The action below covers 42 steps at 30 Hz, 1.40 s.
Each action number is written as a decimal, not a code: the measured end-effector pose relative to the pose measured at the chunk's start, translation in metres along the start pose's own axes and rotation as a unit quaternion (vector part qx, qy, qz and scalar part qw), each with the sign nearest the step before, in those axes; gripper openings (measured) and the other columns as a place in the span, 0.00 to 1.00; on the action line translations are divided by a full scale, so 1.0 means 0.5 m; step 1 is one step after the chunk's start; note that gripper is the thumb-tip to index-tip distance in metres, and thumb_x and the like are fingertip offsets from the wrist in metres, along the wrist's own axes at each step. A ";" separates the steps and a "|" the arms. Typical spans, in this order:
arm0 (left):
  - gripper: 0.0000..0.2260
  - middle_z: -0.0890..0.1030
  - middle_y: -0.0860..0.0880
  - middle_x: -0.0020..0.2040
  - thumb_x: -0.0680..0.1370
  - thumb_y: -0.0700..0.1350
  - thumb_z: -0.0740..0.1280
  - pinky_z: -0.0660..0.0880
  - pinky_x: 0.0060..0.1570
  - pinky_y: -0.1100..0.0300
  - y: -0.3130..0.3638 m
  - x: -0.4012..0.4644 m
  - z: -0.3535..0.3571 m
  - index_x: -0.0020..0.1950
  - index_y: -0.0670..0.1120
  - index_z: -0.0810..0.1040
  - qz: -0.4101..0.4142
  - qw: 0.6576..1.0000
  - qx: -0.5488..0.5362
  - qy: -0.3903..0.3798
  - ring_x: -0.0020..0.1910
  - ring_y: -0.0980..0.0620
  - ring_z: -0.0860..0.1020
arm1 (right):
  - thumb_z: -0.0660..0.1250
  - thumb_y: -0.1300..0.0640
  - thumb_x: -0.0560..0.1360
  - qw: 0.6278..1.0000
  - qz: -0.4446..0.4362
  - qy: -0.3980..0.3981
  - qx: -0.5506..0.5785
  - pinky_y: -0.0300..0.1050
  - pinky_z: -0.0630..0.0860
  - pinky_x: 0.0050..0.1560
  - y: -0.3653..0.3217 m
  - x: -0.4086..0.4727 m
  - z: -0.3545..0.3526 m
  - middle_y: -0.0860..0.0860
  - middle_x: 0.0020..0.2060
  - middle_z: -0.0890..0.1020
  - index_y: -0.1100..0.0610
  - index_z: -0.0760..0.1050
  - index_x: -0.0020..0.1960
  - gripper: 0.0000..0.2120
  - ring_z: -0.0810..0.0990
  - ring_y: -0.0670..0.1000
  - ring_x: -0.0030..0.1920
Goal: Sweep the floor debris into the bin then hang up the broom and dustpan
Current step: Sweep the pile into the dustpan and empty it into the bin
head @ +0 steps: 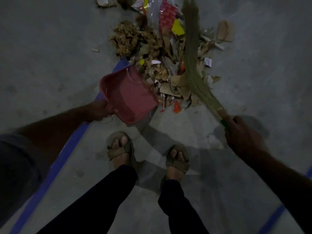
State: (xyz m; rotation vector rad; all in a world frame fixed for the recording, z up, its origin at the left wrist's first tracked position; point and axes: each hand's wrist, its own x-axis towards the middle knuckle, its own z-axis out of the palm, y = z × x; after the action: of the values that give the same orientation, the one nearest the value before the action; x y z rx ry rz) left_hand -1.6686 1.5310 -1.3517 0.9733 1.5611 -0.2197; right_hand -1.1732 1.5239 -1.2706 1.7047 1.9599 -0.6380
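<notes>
Beside the debris pile (162,65), the left hand (101,109) gripped the red dustpan (130,97), lip touching the pile; the right hand (243,137) grasped the broom (194,61) lying across it. Risk: a hard stroke could scatter scraps past the pan.

A grey concrete floor (50,48) is seen throughout, marked by a blue painted stripe (55,166) running from the near left toward the middle. A second blue stripe (271,220) is seen at the near right. Two feet in tan sandals (120,147) and dark trouser legs (108,196) are shown at the near centre.
</notes>
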 end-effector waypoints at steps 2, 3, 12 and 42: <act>0.10 0.71 0.48 0.33 0.79 0.52 0.69 0.68 0.22 0.65 0.015 0.020 0.009 0.46 0.47 0.76 0.018 1.000 -0.002 0.003 0.22 0.59 0.68 | 0.63 0.56 0.79 1.000 -0.013 -0.010 -0.008 0.45 0.69 0.29 0.001 0.011 0.014 0.55 0.50 0.72 0.43 0.54 0.78 0.32 0.72 0.55 0.34; 0.11 0.71 0.49 0.32 0.78 0.54 0.70 0.68 0.22 0.64 0.024 0.029 0.017 0.46 0.47 0.76 0.028 1.000 -0.007 0.003 0.22 0.58 0.67 | 0.63 0.55 0.79 1.000 -0.018 -0.014 -0.008 0.44 0.67 0.28 0.003 0.011 0.021 0.55 0.50 0.72 0.45 0.57 0.77 0.29 0.72 0.54 0.34; 0.05 0.76 0.55 0.27 0.79 0.52 0.71 0.68 0.23 0.67 0.075 0.030 0.131 0.48 0.51 0.78 0.092 0.991 -0.069 0.063 0.21 0.61 0.71 | 0.56 0.45 0.77 0.991 -0.118 -0.027 0.049 0.41 0.63 0.26 0.013 -0.093 0.086 0.51 0.49 0.73 0.38 0.52 0.77 0.29 0.67 0.51 0.32; 0.20 0.64 0.44 0.28 0.81 0.50 0.69 0.63 0.25 0.59 0.457 -0.856 0.233 0.36 0.41 0.66 0.208 0.913 -0.287 0.203 0.23 0.51 0.65 | 0.66 0.58 0.77 0.984 -0.099 0.085 0.119 0.45 0.68 0.30 -0.014 -0.814 -0.436 0.49 0.46 0.73 0.31 0.32 0.75 0.49 0.70 0.49 0.32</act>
State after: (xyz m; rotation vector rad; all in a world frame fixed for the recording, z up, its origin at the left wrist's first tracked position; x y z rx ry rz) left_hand -1.4601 1.4077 -0.9153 0.8753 1.6004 0.7504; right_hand -1.1390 1.3416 -0.8475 1.7664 2.2715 -0.8533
